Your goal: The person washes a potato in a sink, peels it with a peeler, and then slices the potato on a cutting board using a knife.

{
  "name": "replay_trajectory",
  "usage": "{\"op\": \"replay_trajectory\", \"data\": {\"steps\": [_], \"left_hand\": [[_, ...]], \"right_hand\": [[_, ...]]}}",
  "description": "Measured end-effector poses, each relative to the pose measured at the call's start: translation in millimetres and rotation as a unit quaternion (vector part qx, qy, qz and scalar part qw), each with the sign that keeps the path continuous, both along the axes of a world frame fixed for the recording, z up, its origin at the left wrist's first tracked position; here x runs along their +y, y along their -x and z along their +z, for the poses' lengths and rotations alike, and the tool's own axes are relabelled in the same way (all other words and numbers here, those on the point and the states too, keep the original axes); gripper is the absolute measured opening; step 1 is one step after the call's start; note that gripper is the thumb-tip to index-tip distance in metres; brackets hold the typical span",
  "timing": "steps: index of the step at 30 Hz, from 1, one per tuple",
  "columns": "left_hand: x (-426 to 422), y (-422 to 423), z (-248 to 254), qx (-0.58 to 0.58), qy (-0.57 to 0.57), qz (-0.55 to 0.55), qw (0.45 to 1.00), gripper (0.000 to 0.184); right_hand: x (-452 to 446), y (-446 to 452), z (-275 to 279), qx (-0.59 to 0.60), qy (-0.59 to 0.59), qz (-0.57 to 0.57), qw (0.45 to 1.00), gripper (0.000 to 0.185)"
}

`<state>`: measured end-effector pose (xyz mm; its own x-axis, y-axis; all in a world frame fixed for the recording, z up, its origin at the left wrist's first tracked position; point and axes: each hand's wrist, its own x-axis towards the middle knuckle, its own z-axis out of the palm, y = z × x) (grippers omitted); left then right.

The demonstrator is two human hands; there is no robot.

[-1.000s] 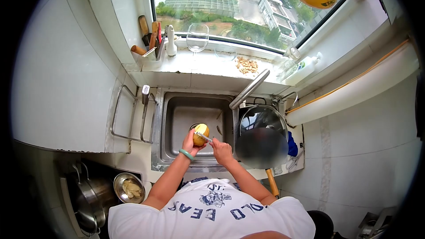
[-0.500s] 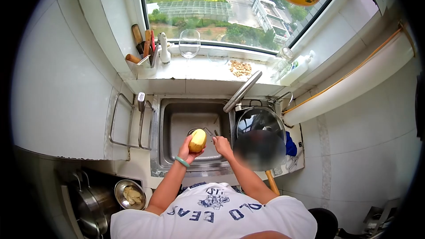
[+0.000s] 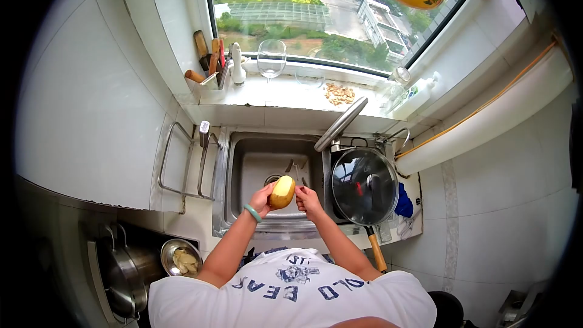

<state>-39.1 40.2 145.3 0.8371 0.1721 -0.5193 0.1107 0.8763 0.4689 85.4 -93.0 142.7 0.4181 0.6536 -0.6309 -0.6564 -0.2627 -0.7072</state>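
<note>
One potato (image 3: 282, 192), likely firm, slippery where peeled and best gripped by its skin, is held over the sink (image 3: 252, 159) by the left hand (image 3: 260, 201), a peeler (image 3: 297, 172) by the right hand (image 3: 309, 201).

A metal sink (image 3: 258, 158) is marking this place as a kitchen. A lidded pan (image 3: 364, 197) is resting beside the sink.

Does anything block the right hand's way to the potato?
Nothing visible does: the right hand, gripping the peeler, is right beside the potato. The left hand holds it from the other side, over the sink.
</note>
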Motion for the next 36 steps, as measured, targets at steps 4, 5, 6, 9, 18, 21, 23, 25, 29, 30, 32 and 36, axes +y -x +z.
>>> {"op": "replay_trajectory", "data": {"steps": [4,5,6,9,18,21,23,25,29,30,32,36], "left_hand": [[-5.8,-3.3,4.1,0.041,-0.172,-0.066,0.982,0.054],[-9.5,-3.6,5.9,0.032,-0.301,-0.101,0.948,0.062],[-12.1,-7.6,-8.0,0.078,-0.370,-0.090,0.921,0.074],[-13.0,-10.3,-31.1,0.138,-0.488,-0.098,0.856,0.076],[-15.7,-15.9,2.2,0.204,-0.604,-0.062,0.768,0.069],[-17.6,-17.2,5.9,0.206,-0.623,-0.060,0.752,0.070],[-17.3,-18.0,4.1,0.202,-0.595,-0.063,0.775,0.068],[-17.5,-16.9,3.0,0.200,-0.568,-0.065,0.796,0.067],[-15.3,-14.6,-22.4,0.203,-0.527,-0.069,0.822,0.062],[-13.9,-14.4,-24.4,0.197,-0.525,-0.069,0.825,0.062],[-8.0,-13.4,-27.6,0.202,-0.528,-0.061,0.822,0.061],[8.4,-1.6,-21.2,0.205,-0.551,-0.066,0.807,0.063]], "right_hand": [[-1.9,-1.0,3.4,-0.046,0.024,-0.003,0.999,0.020],[-1.3,-1.0,6.1,-0.071,0.035,0.010,0.997,0.021],[-2.0,-1.4,8.5,-0.084,0.034,0.026,0.996,0.023],[-3.0,0.2,4.4,-0.161,0.037,0.051,0.985,0.022],[-29.5,2.9,32.5,-0.581,0.154,0.124,0.790,0.030],[-31.6,15.9,35.4,-0.616,0.172,0.144,0.755,0.029],[-29.0,24.9,43.8,-0.664,0.140,0.164,0.716,0.028],[-29.3,27.1,40.7,-0.682,0.130,0.167,0.700,0.027],[-28.8,16.8,16.0,-0.694,0.095,0.184,0.689,0.029],[-26.5,13.4,10.6,-0.698,0.087,0.185,0.687,0.029],[-18.5,12.1,0.3,-0.689,0.095,0.180,0.695,0.029],[1.1,5.5,-19.1,-0.648,0.156,0.154,0.729,0.032]]}}
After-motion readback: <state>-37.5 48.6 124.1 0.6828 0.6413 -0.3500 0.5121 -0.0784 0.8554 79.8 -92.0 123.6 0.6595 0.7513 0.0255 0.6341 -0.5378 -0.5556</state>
